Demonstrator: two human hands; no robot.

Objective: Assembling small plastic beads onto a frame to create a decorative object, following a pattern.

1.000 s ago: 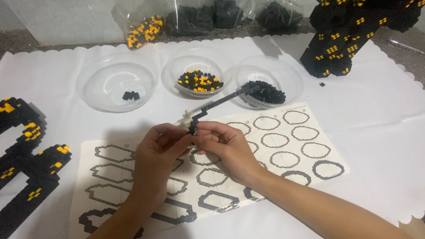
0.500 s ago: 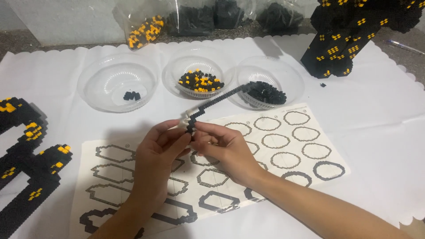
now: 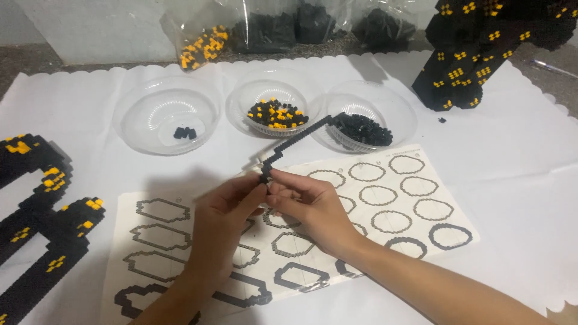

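In the head view, a thin black block strip [image 3: 295, 139], bent in steps, is pinched at its near end by the fingertips of the left hand [image 3: 224, 218] and the right hand [image 3: 310, 204], both closed on it just above the printed pattern sheet [image 3: 385, 198]. The strip's far end is raised toward the bowl of black blocks [image 3: 370, 117] beyond the sheet. The bowl of black and yellow blocks [image 3: 274, 108] is seen beside that bowl, farther left.
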